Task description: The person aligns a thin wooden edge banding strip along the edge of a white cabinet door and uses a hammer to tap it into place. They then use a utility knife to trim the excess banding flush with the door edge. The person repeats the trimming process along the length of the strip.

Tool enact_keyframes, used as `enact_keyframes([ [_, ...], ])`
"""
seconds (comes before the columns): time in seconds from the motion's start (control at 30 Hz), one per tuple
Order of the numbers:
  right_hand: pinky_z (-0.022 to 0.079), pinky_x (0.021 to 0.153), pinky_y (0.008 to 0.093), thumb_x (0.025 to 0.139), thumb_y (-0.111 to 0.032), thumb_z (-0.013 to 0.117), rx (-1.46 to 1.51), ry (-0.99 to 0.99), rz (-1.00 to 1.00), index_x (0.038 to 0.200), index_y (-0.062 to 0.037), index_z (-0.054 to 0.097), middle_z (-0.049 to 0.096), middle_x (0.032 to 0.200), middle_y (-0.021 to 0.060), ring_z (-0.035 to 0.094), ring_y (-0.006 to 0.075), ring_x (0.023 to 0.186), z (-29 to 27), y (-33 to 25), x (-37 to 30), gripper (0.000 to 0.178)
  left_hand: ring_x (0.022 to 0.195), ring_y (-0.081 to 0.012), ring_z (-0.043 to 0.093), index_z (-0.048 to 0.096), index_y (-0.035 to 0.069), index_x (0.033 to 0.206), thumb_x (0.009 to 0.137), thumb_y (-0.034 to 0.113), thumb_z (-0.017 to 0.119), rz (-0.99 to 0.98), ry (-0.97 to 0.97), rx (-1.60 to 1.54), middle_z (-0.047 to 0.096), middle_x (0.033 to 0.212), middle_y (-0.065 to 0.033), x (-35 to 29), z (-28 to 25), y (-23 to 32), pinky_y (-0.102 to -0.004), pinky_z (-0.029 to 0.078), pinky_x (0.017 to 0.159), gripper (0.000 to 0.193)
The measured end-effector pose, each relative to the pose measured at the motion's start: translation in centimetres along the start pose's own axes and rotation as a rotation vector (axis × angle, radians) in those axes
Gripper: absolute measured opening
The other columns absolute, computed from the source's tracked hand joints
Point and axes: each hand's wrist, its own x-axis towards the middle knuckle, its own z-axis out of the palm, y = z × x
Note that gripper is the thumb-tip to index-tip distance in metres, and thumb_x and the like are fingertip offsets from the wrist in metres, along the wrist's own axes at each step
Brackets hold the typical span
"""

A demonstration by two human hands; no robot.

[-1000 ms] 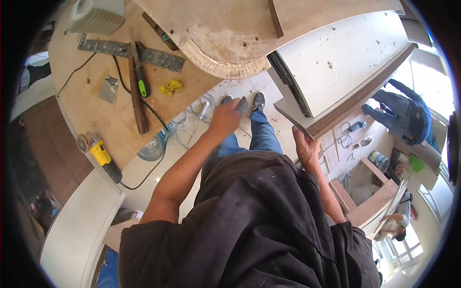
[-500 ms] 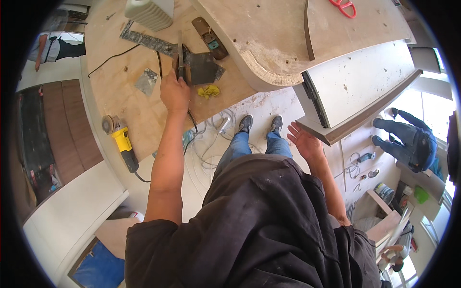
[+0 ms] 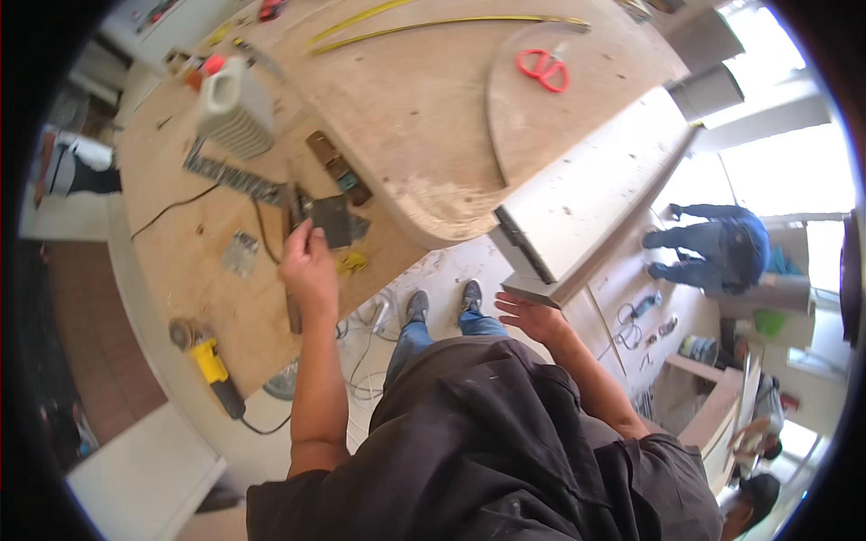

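My left hand (image 3: pixel 308 270) is closed over the near edge of the wooden workbench (image 3: pixel 194 279), around a long narrow brown tool (image 3: pixel 294 314). That tool's lower end shows beside my wrist; its exact kind is blurred. Beyond the fingers lie a dark flat plate (image 3: pixel 331 221), a wooden hand plane (image 3: pixel 338 169) and a yellow crumpled scrap (image 3: pixel 352 261). My right hand (image 3: pixel 538 322) is open, palm up, with fingers stretched out at the dark-edged corner of a white panel (image 3: pixel 600 194). Some fingertips are hidden beneath that corner, so I cannot tell whether they bear its weight.
A yellow angle grinder (image 3: pixel 212 365) rests at the bench's left edge. A white jug (image 3: pixel 236 113) stands farther back. Red-handled scissors (image 3: pixel 543 70) and a yellow tape (image 3: pixel 451 25) lie on the curved wooden board (image 3: pixel 406 108). Cables trail near my feet. A person (image 3: pixel 722 248) bends at the right.
My view has shifted, showing more of the far bench. My left hand has drawn back toward me with the brown tool. My right hand has come up against the panel's corner.
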Motion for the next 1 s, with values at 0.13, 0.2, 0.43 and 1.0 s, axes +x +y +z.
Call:
enact_keyframes([
  [0.13, 0.052, 0.100, 0.0492, 0.106, -0.043, 0.050, 0.022, 0.075, 0.066, 0.143, -0.0063, 0.058, 0.065, 0.139, 0.0138, 0.061, 0.0303, 0.126, -0.8, 0.0, 0.5, 0.052, 0.081, -0.0190, 0.070, 0.074, -0.002, 0.115, 0.095, 0.002, 0.073, 0.412, -0.071, -0.256, 0.075, 0.095, -0.0141, -0.1, 0.3, 15.1, -0.0292, 0.057, 0.074, 0.020],
  [0.2, 0.052, 0.098, 0.0479, 0.107, -0.041, 0.049, -0.030, 0.068, 0.065, 0.142, -0.0072, 0.059, 0.066, 0.137, 0.0122, 0.062, 0.0286, 0.123, -1.1, -0.3, 0.3, 0.049, 0.073, -0.0231, 0.067, 0.074, 0.001, 0.111, 0.091, -0.001, 0.072, 0.726, -0.133, -0.281, 0.071, 0.086, -0.0120, 0.7, 3.6, 21.6, -0.0333, 0.055, 0.066, 0.021],
  [0.43, 0.051, 0.094, 0.0406, 0.104, -0.033, 0.057, -0.646, 0.111, 0.103, 0.133, -0.0044, 0.065, 0.069, 0.128, 0.0104, 0.063, 0.0217, 0.113, 0.5, -4.0, 0.2, 0.042, 0.084, -0.0320, 0.074, 0.074, 0.002, 0.103, 0.086, 0.011, 0.069, 0.785, -0.746, 0.453, 0.076, 0.098, -0.0160, 5.0, 24.8, 32.4, -0.0421, 0.060, 0.072, 0.019],
  [1.0, 0.052, 0.092, 0.0351, 0.099, -0.044, 0.064, -1.092, -0.293, 0.251, 0.141, -0.0005, 0.062, 0.069, 0.130, 0.0091, 0.063, 0.0197, 0.111, -9.3, -16.4, -2.2, 0.060, 0.063, -0.0217, 0.066, 0.079, 0.002, 0.085, 0.079, 0.015, 0.079, -0.131, -0.931, -0.147, 0.069, 0.072, -0.0112, 2.9, 22.6, 34.2, -0.0392, 0.054, 0.061, 0.015],
])
